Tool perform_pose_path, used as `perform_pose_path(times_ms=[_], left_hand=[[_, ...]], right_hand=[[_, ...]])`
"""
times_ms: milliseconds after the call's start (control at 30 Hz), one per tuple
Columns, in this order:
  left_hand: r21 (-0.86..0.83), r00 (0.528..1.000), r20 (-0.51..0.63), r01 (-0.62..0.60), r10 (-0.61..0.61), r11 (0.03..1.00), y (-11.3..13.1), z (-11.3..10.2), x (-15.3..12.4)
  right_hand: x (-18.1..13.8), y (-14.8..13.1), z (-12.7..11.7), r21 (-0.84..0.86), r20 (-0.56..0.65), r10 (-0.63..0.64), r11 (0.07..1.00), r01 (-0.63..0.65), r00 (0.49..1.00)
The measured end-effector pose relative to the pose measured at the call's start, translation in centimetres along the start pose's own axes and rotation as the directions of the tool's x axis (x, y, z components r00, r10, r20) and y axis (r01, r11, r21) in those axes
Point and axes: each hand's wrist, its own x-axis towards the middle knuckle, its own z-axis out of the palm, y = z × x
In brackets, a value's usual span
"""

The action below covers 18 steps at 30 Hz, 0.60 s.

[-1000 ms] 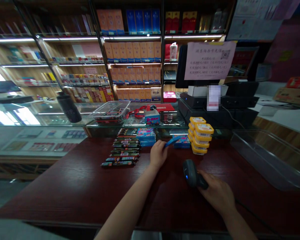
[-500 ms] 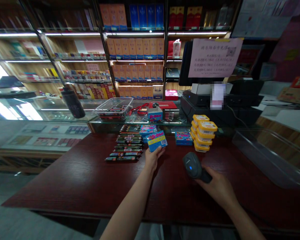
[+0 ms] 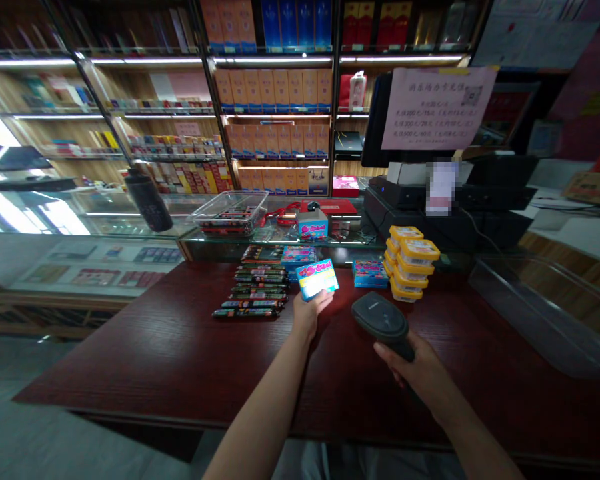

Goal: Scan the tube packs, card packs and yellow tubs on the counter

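My left hand point(image 3: 309, 312) holds a small blue packet point(image 3: 317, 279) with a pink and yellow label, tilted up above the dark red counter point(image 3: 180, 353). My right hand point(image 3: 420, 373) grips the handle of a black barcode scanner point(image 3: 380, 318), whose head points left toward the packet. The two are a short gap apart. More blue packets point(image 3: 370, 274) lie flat on the counter behind, and another stack point(image 3: 299, 255) sits beside the rows of bars.
Rows of wrapped bars point(image 3: 255, 293) lie left of my hand. A stack of yellow tubs point(image 3: 413, 263) stands to the right. A clear bin point(image 3: 545, 313) sits far right, a register point(image 3: 450, 200) behind, a plastic tray point(image 3: 230, 213) and a dark bottle point(image 3: 149, 199) on the glass case.
My left hand lifted the blue packet off the counter and turned its face up. My right hand raised the scanner and swung it left toward the packet.
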Motion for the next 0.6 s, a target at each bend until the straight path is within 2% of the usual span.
perform_pose_path(times_ms=[167, 233, 300, 367, 433, 533, 600], left_hand=[[-0.035, 1.000, 0.011, 0.002, -0.002, 0.999, 0.1, 0.0, -0.1], [-0.048, 1.000, 0.014, -0.005, 0.006, 0.999, 0.1, -0.1, -0.2], [-0.027, 1.000, 0.019, -0.011, 0.012, 1.000, 0.0, -0.1, -0.3], [0.015, 0.999, 0.029, -0.023, 0.022, 1.000, -0.1, -0.1, -0.3], [0.083, 0.997, 0.036, -0.064, 0.061, 0.994, -0.2, -0.1, -0.4], [0.272, 0.979, 0.071, -0.205, 0.192, 0.940, -0.1, 0.0, -0.4], [0.426, 0.943, 0.119, -0.332, 0.311, 0.842, 0.4, 0.0, -0.3]], right_hand=[[0.0, -0.2, -0.3, -0.058, -0.004, -0.013, 0.998, 0.012, 1.000], [0.0, -0.5, -0.7, -0.146, -0.004, -0.115, 0.983, 0.113, 0.993], [0.1, -0.6, -1.3, -0.322, -0.004, -0.224, 0.923, 0.211, 0.975], [0.4, -0.2, -2.1, -0.556, -0.005, -0.288, 0.797, 0.237, 0.957], [0.9, 1.1, -2.8, -0.764, -0.008, -0.346, 0.608, 0.218, 0.938], [1.8, 4.1, -3.7, -0.891, 0.055, -0.481, 0.373, 0.260, 0.875], [2.3, 6.1, -4.1, -0.908, 0.105, -0.541, 0.289, 0.302, 0.834]])
